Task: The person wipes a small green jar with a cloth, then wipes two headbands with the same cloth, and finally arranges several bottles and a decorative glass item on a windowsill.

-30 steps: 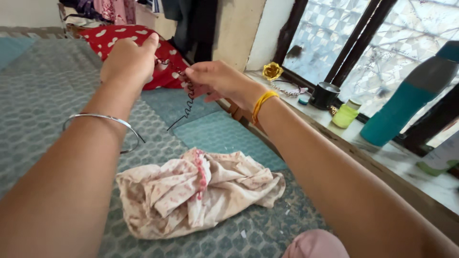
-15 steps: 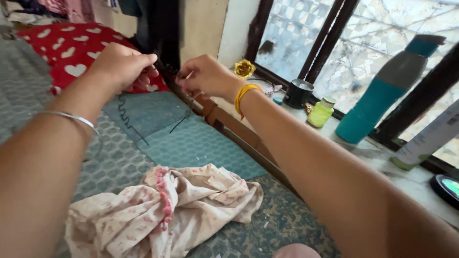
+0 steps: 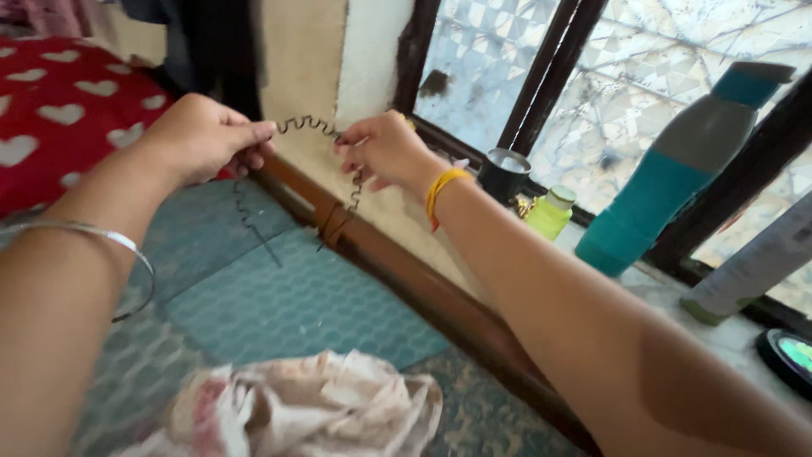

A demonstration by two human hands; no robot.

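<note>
Coiled wire (image 3: 306, 125), dark and springy, stretched in the air between both hands above the bed (image 3: 279, 296), near the wall. Far left: red pillow (image 3: 59, 110) with white hearts, lying at the head of the bed. Left forearm crossed the frame with a silver bangle (image 3: 127, 254) loose on the wrist. Left hand (image 3: 199, 140) closed, fingertips pinched on one end of the wire, a tail of the wire hanging down below it over the blue-green bedcover. Right hand (image 3: 381, 152) closed likewise, gripped the other end, a further kinked length dangling beneath toward the wooden bed rail (image 3: 406, 279). Yellow bangle (image 3: 441, 190) on the right wrist. Lower middle: crumpled cream cloth (image 3: 313, 415) with pink print, lying on the bed, apart from both hands. Rightward on the window ledge (image 3: 677, 296): small dark cup (image 3: 501, 173), pale green jar (image 3: 550, 211) just beside it, then a tall teal and grey bottle (image 3: 677, 169) against the window bars.
</note>
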